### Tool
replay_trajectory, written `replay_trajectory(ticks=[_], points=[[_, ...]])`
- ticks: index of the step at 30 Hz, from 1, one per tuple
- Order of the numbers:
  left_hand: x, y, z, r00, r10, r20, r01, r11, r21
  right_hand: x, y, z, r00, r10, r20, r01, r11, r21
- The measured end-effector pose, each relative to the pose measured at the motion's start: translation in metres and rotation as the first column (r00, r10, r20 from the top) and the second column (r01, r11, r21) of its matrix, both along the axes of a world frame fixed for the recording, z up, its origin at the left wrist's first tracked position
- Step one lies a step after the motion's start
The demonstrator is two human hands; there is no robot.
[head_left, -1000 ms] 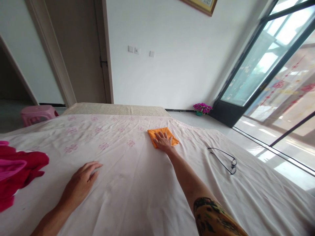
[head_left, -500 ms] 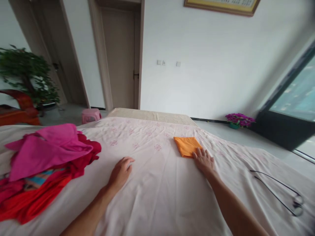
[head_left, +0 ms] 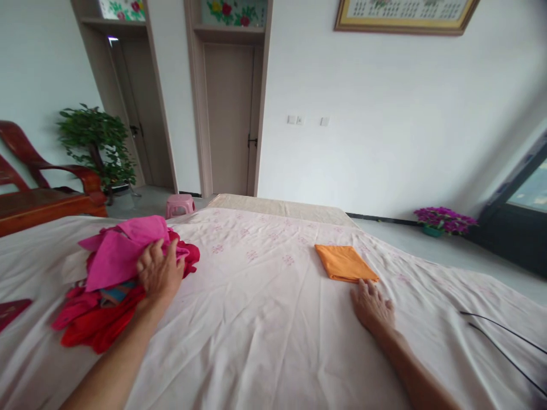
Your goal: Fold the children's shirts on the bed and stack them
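Note:
My left hand (head_left: 160,270) rests against the right side of a heap of clothes, its fingers spread over a pink garment (head_left: 115,256). Below it in the heap show a bright red cloth (head_left: 102,327) and a bit of blue-striped fabric; parts are hidden by my hand. On the right, my right hand (head_left: 372,304) lies with fingers stretched on the sheet, the fingertips at the near edge of a folded orange cloth (head_left: 344,263). The orange cloth lies flat in a neat, roughly square shape.
A pale sheet with a faint flower pattern (head_left: 256,319) covers the bed-like surface. Eyeglasses (head_left: 504,336), partly cut off, lie at the right. A dark pink flat object (head_left: 12,312) is at the left edge. Beyond stand a pink stool (head_left: 179,205) and a wooden chair (head_left: 55,193).
My left hand has moved left from the bare sheet onto the clothes heap. My right hand has slid back slightly from the orange cloth. The view has turned left.

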State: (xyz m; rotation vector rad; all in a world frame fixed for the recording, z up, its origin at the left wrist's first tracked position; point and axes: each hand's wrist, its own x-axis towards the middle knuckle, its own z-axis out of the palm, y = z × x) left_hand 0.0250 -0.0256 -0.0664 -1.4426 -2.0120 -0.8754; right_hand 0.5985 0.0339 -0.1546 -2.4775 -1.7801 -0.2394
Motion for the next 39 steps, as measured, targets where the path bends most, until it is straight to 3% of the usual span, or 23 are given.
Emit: replay_trajectory(ticks=[3, 5, 9, 12, 15, 17, 18, 19, 20, 21, 22, 23, 24, 25, 27, 29, 32, 35, 39], points=[[-0.034, -0.002, 0.007, 1.000, -0.001, -0.021, -0.002, 0.992, -0.126, -0.003, -0.004, 0.006, 1.000, 0.025, 0.006, -0.025, 1.000, 0.004], [-0.054, 0.002, 0.012, 1.000, 0.026, -0.007, -0.027, 0.991, -0.133, -0.005, -0.008, 0.009, 0.999, 0.053, 0.006, -0.053, 0.998, 0.018], [-0.070, 0.022, 0.036, 0.962, 0.117, 0.248, -0.088, 0.988, -0.123, -0.008, -0.013, 0.014, 0.998, 0.068, -0.011, -0.067, 0.996, 0.057], [-0.049, 0.030, 0.062, 0.911, 0.031, 0.411, -0.061, 0.996, 0.061, -0.008, -0.016, 0.016, 0.997, 0.074, -0.026, -0.072, 0.995, 0.063], [0.003, 0.023, 0.076, 0.852, -0.270, 0.448, 0.154, 0.948, 0.277, -0.008, -0.017, 0.016, 0.997, 0.067, -0.047, -0.063, 0.995, 0.071], [0.047, 0.010, 0.072, 0.726, -0.440, 0.528, 0.354, 0.898, 0.261, -0.007, -0.017, 0.016, 0.996, 0.064, -0.063, -0.059, 0.996, 0.074], [0.069, 0.002, 0.066, 0.648, -0.515, 0.561, 0.491, 0.846, 0.210, -0.006, -0.017, 0.016, 0.996, 0.063, -0.069, -0.058, 0.995, 0.075], [0.089, -0.007, 0.058, 0.552, -0.594, 0.585, 0.663, 0.738, 0.123, -0.005, -0.017, 0.015, 0.995, 0.066, -0.075, -0.060, 0.995, 0.077], [0.108, -0.015, 0.049, 0.450, -0.648, 0.614, 0.816, 0.578, 0.011, -0.004, -0.016, 0.015, 0.995, 0.069, -0.078, -0.063, 0.995, 0.078], [0.123, -0.023, 0.040, 0.363, -0.676, 0.642, 0.904, 0.422, -0.067, -0.004, -0.016, 0.014, 0.994, 0.072, -0.079, -0.066, 0.994, 0.082], [0.135, -0.029, 0.030, 0.299, -0.681, 0.668, 0.944, 0.313, -0.104, -0.003, -0.016, 0.013, 0.994, 0.075, -0.077, -0.069, 0.994, 0.086], [0.142, -0.033, 0.021, 0.277, -0.673, 0.686, 0.956, 0.262, -0.130, -0.003, -0.016, 0.013, 0.994, 0.078, -0.074, -0.071, 0.993, 0.092], [0.146, -0.035, 0.012, 0.296, -0.672, 0.679, 0.950, 0.281, -0.136, -0.004, -0.016, 0.012, 0.994, 0.079, -0.070, -0.072, 0.993, 0.097], [0.146, -0.034, 0.002, 0.339, -0.673, 0.657, 0.931, 0.339, -0.134, -0.004, -0.016, 0.013, 0.995, 0.080, -0.066, -0.073, 0.992, 0.100], [0.136, -0.024, -0.016, 0.475, -0.667, 0.574, 0.851, 0.513, -0.109, -0.006, -0.017, 0.014, 0.994, 0.086, -0.062, -0.080, 0.992, 0.101], [0.119, -0.011, -0.036, 0.611, -0.640, 0.467, 0.752, 0.652, -0.090, -0.008, -0.019, 0.018, 0.991, 0.114, -0.066, -0.108, 0.990, 0.094], [0.095, 0.004, -0.063, 0.777, -0.570, 0.269, 0.613, 0.782, -0.113, -0.010, -0.021, 0.023, 0.980, 0.184, -0.081, -0.176, 0.980, 0.090], [0.082, 0.008, -0.079, 0.850, -0.501, 0.163, 0.523, 0.839, -0.149, -0.017, -0.024, 0.026, 0.965, 0.237, -0.108, -0.226, 0.969, 0.104], [0.078, 0.007, -0.084, 0.816, -0.537, 0.215, 0.574, 0.797, -0.188, -0.053, -0.028, 0.029, 0.882, 0.414, -0.227, -0.376, 0.906, 0.195]])
